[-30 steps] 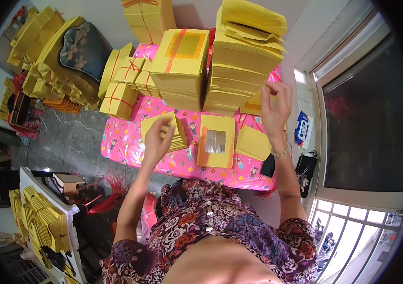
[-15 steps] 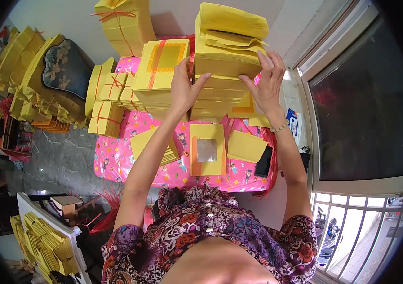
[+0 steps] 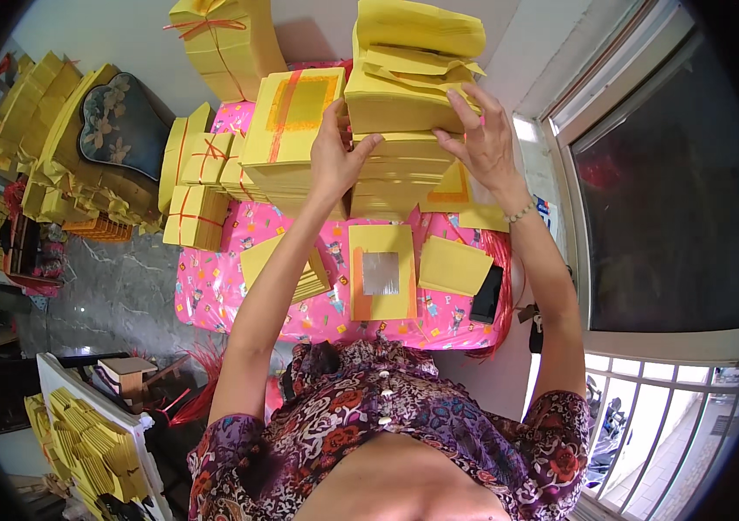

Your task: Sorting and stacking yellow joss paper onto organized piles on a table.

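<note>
Nearest the person, on the near side of the tall yellow stack (image 3: 404, 113), a silver-patched sheet (image 3: 381, 273) lies flat on the pink tablecloth (image 3: 213, 295). Also in front of the stack, some folded yellow papers (image 3: 310, 282) lie toward its left, partly under the line of the left forearm, while loose yellow sheets (image 3: 454, 267) and a dark phone (image 3: 486, 295) lie toward its right. The left hand (image 3: 335, 161) is at the stack's near left corner, thumb out across the front and fingers reaching into the narrow gap alongside, their tips partly hidden. The right hand (image 3: 486, 143) is at the opposite corner, thumb at the front edge and fingers parted and bent up along the right side. Both have thumb well away from fingers; whether either one grips firmly I cannot tell. The key relation: the stack stands between the hands, its long axis upright, neither hand clearly nearer, and both thumbs level with a seam where its upper slab sits on the papers below. Just left of the stack is a red-strapped block (image 3: 287, 139); beyond, to its far left, stands a red-tied stack (image 3: 229, 52).
</note>
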`<state>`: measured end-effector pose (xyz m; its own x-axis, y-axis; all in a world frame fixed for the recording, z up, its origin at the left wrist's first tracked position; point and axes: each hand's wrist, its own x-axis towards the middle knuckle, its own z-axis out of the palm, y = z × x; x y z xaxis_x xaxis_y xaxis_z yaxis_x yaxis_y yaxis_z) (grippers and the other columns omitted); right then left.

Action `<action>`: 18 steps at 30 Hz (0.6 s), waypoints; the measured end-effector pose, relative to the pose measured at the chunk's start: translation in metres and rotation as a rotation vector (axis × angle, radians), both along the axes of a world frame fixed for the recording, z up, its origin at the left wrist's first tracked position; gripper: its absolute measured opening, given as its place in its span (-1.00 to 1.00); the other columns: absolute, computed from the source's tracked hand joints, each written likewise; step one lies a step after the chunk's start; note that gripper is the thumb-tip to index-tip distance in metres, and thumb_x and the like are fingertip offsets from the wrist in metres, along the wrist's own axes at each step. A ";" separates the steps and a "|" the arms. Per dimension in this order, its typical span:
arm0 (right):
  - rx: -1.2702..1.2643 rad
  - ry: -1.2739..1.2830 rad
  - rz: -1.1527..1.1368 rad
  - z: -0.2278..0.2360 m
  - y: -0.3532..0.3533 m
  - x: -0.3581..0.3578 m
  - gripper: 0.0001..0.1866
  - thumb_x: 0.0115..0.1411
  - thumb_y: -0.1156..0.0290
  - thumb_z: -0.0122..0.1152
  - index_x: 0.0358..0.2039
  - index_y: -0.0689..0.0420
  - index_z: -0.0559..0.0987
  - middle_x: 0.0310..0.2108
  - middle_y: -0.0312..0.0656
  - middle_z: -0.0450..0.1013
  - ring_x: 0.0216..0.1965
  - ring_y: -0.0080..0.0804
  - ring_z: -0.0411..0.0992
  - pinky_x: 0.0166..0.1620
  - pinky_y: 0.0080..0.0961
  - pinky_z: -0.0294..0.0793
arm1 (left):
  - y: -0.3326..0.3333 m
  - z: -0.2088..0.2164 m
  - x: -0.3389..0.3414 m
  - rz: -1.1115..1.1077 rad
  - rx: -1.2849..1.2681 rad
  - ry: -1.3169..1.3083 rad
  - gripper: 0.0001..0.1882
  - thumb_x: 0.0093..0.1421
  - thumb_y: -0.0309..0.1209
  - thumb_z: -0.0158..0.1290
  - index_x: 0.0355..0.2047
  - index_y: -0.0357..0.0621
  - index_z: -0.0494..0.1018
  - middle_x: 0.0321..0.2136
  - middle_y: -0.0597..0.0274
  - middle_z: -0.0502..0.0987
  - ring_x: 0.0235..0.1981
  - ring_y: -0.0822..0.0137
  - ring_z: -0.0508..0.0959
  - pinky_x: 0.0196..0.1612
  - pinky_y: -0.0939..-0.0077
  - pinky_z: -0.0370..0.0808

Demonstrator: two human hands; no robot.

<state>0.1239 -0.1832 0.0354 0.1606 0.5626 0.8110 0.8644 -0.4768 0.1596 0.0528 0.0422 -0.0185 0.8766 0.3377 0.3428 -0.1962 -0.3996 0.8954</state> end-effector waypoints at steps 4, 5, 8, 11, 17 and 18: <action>0.006 0.046 -0.016 0.007 0.004 -0.003 -0.11 -0.20 0.43 0.46 0.19 -0.11 0.25 -0.02 -0.11 0.20 -0.05 -0.10 0.31 -0.05 -0.25 0.44 | 0.009 0.004 0.003 0.041 0.053 0.052 -0.14 -0.08 -0.22 0.33 0.14 -0.28 0.15 -0.29 0.06 0.55 -0.38 0.27 0.56 -0.25 0.41 0.50; 0.004 0.050 -0.024 0.008 0.005 -0.004 -0.10 -0.19 0.43 0.46 0.20 -0.12 0.25 -0.03 -0.10 0.20 -0.06 -0.10 0.31 -0.05 -0.26 0.44 | 0.012 0.008 0.004 0.052 0.086 0.117 -0.12 -0.11 -0.15 0.33 0.13 -0.29 0.16 -0.28 0.06 0.55 -0.39 0.26 0.56 -0.24 0.39 0.50; 0.011 0.065 -0.040 0.008 0.003 -0.003 -0.11 -0.17 0.41 0.45 0.21 -0.13 0.23 -0.03 -0.10 0.20 -0.06 -0.10 0.31 -0.05 -0.26 0.44 | 0.011 0.023 0.002 0.084 0.175 0.205 -0.10 -0.13 -0.06 0.32 0.11 -0.30 0.19 -0.29 0.06 0.56 -0.40 0.24 0.56 -0.24 0.35 0.49; 0.003 0.050 -0.070 0.007 0.002 -0.001 -0.10 -0.17 0.38 0.45 0.22 -0.12 0.22 0.00 -0.10 0.17 -0.03 -0.11 0.29 -0.02 -0.26 0.41 | 0.010 0.029 0.002 0.131 0.262 0.189 -0.11 -0.12 -0.02 0.30 0.09 -0.31 0.21 -0.36 0.08 0.57 -0.41 0.23 0.57 -0.26 0.33 0.48; -0.064 0.093 -0.107 0.018 0.010 -0.014 -0.05 -0.20 0.36 0.47 0.23 -0.11 0.20 0.07 -0.10 0.12 0.06 -0.08 0.21 0.07 -0.25 0.31 | 0.010 0.030 -0.001 0.163 0.326 0.143 -0.29 -0.06 -0.03 0.26 -0.04 -0.26 0.35 -0.49 0.14 0.58 -0.46 0.17 0.57 -0.33 0.28 0.47; -0.062 0.090 -0.110 0.019 0.009 -0.014 -0.05 -0.20 0.36 0.47 0.23 -0.11 0.20 0.07 -0.10 0.12 0.06 -0.08 0.21 0.07 -0.25 0.31 | 0.009 0.031 -0.001 0.153 0.353 0.127 -0.37 -0.04 -0.04 0.25 -0.09 -0.24 0.40 -0.51 0.15 0.57 -0.47 0.16 0.57 -0.34 0.27 0.47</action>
